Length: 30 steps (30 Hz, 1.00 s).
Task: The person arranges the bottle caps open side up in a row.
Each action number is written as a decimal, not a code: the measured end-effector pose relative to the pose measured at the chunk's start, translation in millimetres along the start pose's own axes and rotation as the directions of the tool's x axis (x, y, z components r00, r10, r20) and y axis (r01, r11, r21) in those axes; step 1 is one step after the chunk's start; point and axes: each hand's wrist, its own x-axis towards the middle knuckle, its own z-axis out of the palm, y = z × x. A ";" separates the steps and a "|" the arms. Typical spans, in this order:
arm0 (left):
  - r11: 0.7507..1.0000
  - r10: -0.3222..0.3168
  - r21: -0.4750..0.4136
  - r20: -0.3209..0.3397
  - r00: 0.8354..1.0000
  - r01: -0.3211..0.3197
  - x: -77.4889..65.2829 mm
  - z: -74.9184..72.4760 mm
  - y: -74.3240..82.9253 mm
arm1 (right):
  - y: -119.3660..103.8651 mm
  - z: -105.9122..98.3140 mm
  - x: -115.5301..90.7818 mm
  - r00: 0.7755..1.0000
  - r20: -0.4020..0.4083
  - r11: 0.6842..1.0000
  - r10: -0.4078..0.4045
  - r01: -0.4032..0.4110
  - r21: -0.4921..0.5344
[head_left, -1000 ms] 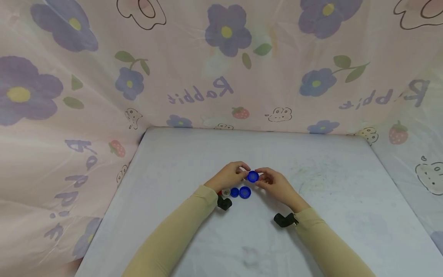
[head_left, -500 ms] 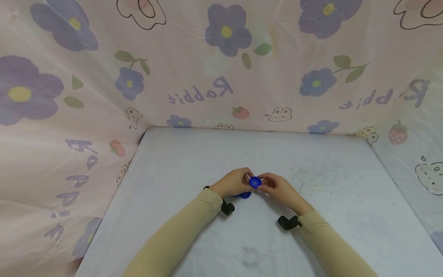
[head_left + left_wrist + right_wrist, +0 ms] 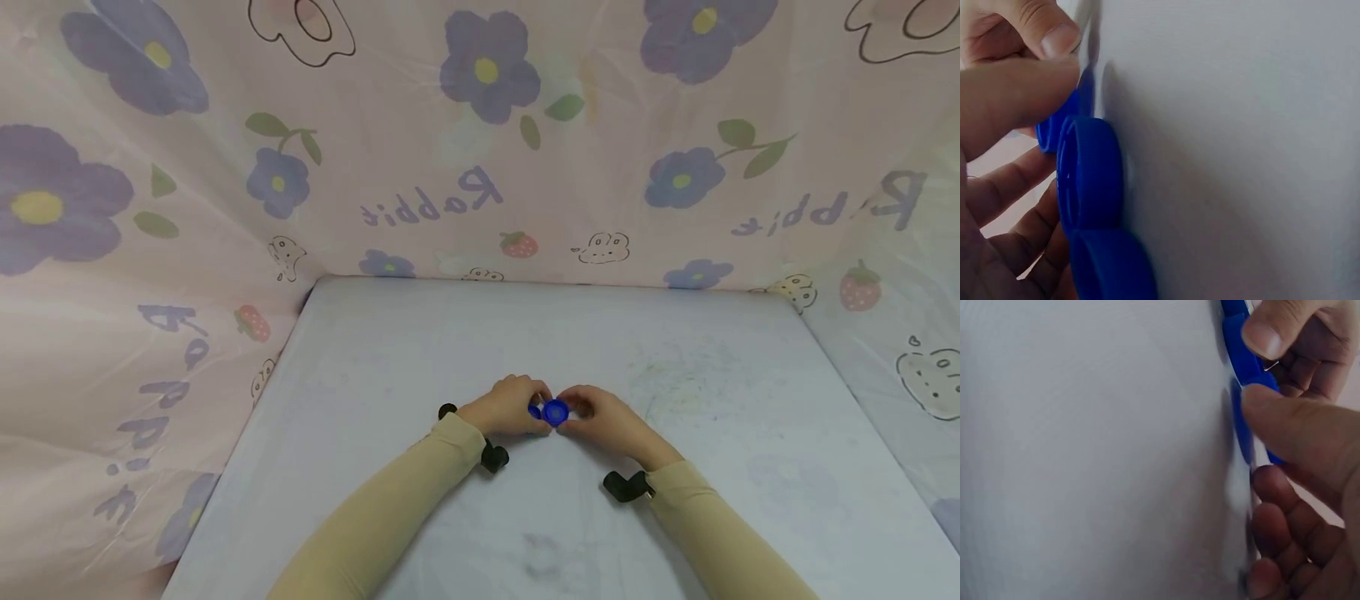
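Observation:
A round blue plastic cap (image 3: 555, 412) is at the table surface between both hands. My right hand (image 3: 609, 423) pinches it from the right, its thumb (image 3: 1297, 422) on the near side. From the left, my left hand (image 3: 508, 408) has its thumb and index finger at the same cap. A second blue cap (image 3: 1092, 178) stands against it in the left wrist view, with a further blue cap (image 3: 1119, 265) touching that one, in a row. In the head view the left hand covers most of the row, showing only part of one blue cap (image 3: 534, 412).
The white table (image 3: 420, 333) spreads around the hands, with faint smudges at the right. A floral curtain (image 3: 480, 150) closes off the back and sides. Black wrist camera mounts (image 3: 624, 487) project near both sleeves.
Both hands have come nearer the front edge, slightly right, lowering the blue cap beside the row. The left hand now hides the red, clear and small blue pieces seen a second ago.

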 end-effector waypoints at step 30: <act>0.988 0.010 0.154 -0.031 0.999 -0.005 -5.3 5.0 7.9 | 13.5 -1.6 3.2 0.998 0.065 0.999 -0.014 0.012 0.038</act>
